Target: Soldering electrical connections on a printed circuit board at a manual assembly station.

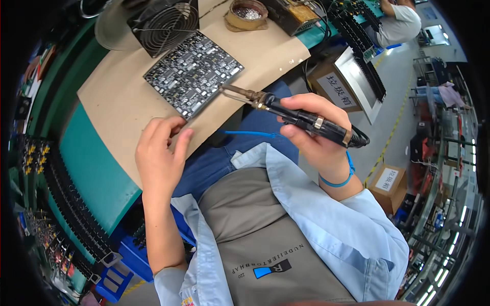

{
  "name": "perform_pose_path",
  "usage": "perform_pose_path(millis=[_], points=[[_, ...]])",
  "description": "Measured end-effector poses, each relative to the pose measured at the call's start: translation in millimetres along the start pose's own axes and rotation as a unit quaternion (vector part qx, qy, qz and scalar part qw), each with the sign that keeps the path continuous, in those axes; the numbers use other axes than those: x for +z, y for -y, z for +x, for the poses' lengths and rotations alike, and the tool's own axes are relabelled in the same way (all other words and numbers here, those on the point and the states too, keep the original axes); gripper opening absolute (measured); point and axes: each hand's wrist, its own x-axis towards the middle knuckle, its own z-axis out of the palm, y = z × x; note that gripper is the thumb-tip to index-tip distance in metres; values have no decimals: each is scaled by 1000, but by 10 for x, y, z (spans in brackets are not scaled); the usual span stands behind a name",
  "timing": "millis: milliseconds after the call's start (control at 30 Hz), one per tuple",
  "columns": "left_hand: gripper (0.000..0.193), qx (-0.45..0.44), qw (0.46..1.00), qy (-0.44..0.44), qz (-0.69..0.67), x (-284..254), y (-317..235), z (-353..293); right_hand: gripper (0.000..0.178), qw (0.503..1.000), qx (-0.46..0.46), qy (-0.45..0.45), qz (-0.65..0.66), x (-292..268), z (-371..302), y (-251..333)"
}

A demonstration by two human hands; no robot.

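Note:
A square black circuit board (pixel 193 75), densely covered with small parts, lies on brown paper over the table. My left hand (pixel 161 150) is at the board's near corner, its fingers bent and the index fingertip against or very close to the edge. Its thumb stands apart, off the board. My right hand (pixel 321 125) grips the black handle of a soldering iron (pixel 306 121), which has a thin metal tube alongside its shaft. The iron points left, its tip beside the board's right edge; contact cannot be told. A blue band (pixel 343 178) circles my right wrist.
A fan with a wire guard (pixel 166 23) stands behind the board. Farther right are a round tin (pixel 246 14) and a dark metal box (pixel 291 18). Black slotted racks (pixel 71 199) line the left side. A labelled carton (pixel 334 84) stands right; a person (pixel 400 25) sits beyond.

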Motion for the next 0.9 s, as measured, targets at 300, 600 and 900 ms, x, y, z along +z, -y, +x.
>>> perform_pose_path(millis=[300,600,900], points=[[11,31,999,-14,-3,163,6,64,41,995,-47,66,-52,5,101,38],[8,22,999,-26,-37,130,75,65,42,989,-27,122,-80,82,176,94],[6,-7,997,-22,-78,123,68,60,41,984,-40,138,-104,107,215,100]])
